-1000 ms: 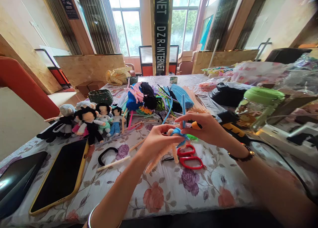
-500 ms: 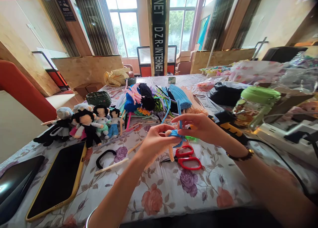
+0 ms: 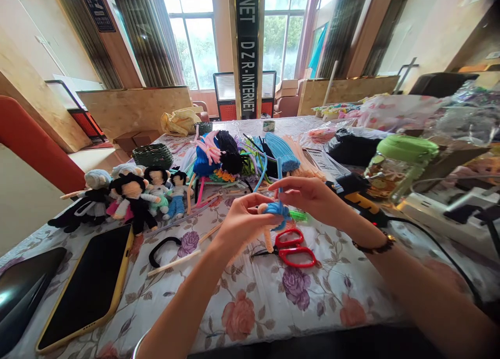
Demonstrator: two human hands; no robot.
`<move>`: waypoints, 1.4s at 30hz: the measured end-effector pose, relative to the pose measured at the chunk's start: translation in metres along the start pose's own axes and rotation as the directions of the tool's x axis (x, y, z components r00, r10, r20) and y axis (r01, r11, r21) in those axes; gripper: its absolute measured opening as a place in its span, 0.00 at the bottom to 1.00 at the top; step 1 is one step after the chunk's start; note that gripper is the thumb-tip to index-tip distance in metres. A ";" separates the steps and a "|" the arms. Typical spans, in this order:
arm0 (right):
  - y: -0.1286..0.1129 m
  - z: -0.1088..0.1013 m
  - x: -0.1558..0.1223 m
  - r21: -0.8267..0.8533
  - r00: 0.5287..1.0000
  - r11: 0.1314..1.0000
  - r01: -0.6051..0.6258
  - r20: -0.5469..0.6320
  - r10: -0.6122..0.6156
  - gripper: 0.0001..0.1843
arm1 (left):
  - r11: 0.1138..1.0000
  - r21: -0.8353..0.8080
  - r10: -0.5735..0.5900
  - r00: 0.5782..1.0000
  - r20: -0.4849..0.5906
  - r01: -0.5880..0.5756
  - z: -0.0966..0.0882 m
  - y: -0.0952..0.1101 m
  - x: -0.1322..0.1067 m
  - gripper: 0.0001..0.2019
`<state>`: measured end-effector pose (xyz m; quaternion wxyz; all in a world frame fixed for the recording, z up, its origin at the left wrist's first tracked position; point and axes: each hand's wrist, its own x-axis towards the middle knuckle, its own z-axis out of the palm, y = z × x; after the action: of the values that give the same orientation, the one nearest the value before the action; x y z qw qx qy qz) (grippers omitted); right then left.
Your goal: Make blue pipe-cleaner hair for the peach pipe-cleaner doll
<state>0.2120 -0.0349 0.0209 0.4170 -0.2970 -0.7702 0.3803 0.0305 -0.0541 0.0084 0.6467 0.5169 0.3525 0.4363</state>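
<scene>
My left hand (image 3: 246,215) pinches a small pipe-cleaner figure (image 3: 277,211), wound in blue with a peach strand hanging below. At its right, my right hand (image 3: 299,192) has thumb and fingers closed around a blue pipe cleaner (image 3: 279,174) that stands up from the figure. A second blue strand curves up just behind the left fingers. Red-handled scissors (image 3: 291,247) lie on the cloth under the hands, blades to the left. A bright green piece (image 3: 299,216) shows beneath the right hand.
Several finished dolls (image 3: 130,192) sit at the left, behind a phone (image 3: 88,286). Bundles of pipe cleaners (image 3: 283,150) lie beyond my hands. At the right are a black-and-yellow glue gun (image 3: 357,197) with a cord and a green-lidded jar (image 3: 406,161). A black strip (image 3: 160,252) lies left of centre.
My right hand has shifted slightly off the figure, so more of the blue winding and the green piece show. The left hand keeps its hold; the view has moved a little.
</scene>
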 end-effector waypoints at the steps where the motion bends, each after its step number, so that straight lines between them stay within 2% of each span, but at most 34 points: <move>1: 0.000 0.000 0.000 -0.063 0.999 0.997 0.041 -0.028 -0.043 0.13 | 1.000 -0.006 0.003 1.000 0.003 -0.003 0.000 0.000 0.000 0.15; 4: 0.002 -0.003 0.000 -0.355 0.958 0.911 0.209 -0.114 -0.264 0.08 | 1.000 -0.016 0.006 1.000 0.008 -0.006 -0.002 0.000 0.000 0.15; 6: 0.002 -0.005 0.000 -0.542 0.911 0.788 0.290 -0.095 -0.401 0.06 | 1.000 -0.011 -0.003 1.000 0.014 0.003 -0.003 -0.001 0.001 0.15; 8: 0.001 -0.006 0.000 -0.666 0.873 0.661 0.346 -0.030 -0.487 0.06 | 1.000 -0.013 -0.015 1.000 0.021 0.015 -0.003 -0.001 0.001 0.14; 13: -0.003 -0.011 -0.001 -0.777 0.801 0.424 0.465 0.166 -0.575 0.07 | 0.999 -0.020 -0.042 0.998 0.049 0.043 -0.005 -0.002 0.002 0.15; 17: -0.004 -0.013 -0.003 -0.764 0.738 0.329 0.555 0.270 -0.619 0.09 | 0.999 -0.021 -0.042 0.998 0.053 0.043 -0.004 -0.001 0.001 0.15; 22: -0.008 -0.012 -0.008 -0.755 0.718 0.315 0.575 0.282 -0.636 0.10 | 0.998 -0.052 -0.024 0.999 0.041 0.027 -0.003 0.001 0.001 0.15; 29: -0.014 -0.008 -0.013 -0.758 0.756 0.374 0.535 0.231 -0.613 0.11 | 0.995 -0.091 0.032 0.999 0.026 -0.030 -0.002 0.001 0.000 0.14; 34: -0.009 -0.005 -0.015 -0.732 0.739 0.424 0.534 0.160 -0.655 0.12 | 0.992 -0.105 0.067 0.998 0.016 -0.065 -0.003 0.002 0.000 0.15; 42: -0.009 0.001 -0.013 -0.680 0.751 0.529 0.508 0.048 -0.659 0.13 | 0.988 -0.114 0.109 0.994 0.006 -0.107 -0.003 0.003 -0.001 0.15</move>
<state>0.2162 -0.0503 0.0231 0.4688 -0.1859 -0.8562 -0.1118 0.0275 -0.0534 0.0104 0.6526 0.5002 0.2945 0.4870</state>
